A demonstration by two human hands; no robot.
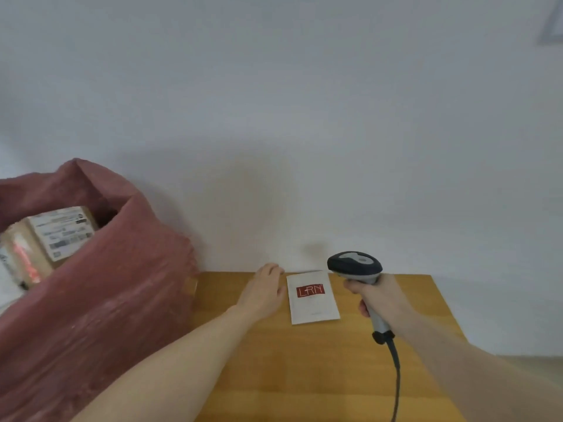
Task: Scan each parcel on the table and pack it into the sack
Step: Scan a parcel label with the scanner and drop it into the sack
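Here my left hand (264, 292) lies flat, fingers relaxed, at the parcel's (312, 296) edge to steady it on the table (320, 376). My right hand (379, 295) grips the scanner (356, 264), aimed down at it. The sack (100, 287) waits open on my left.

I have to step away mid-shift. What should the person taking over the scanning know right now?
Right hand grips the barcode scanner, held above the table beside the white parcel.
Left hand lies open at the parcel's left edge, fingers at its far corner.
The white parcel lies flat, red logo up; no barcode shows on that face.
The red sack stands open on the left with at least one labelled cardboard parcel inside.
Done: some parcels packed.
Left: probably turn the white parcel over, scan it, drop it into the sack.
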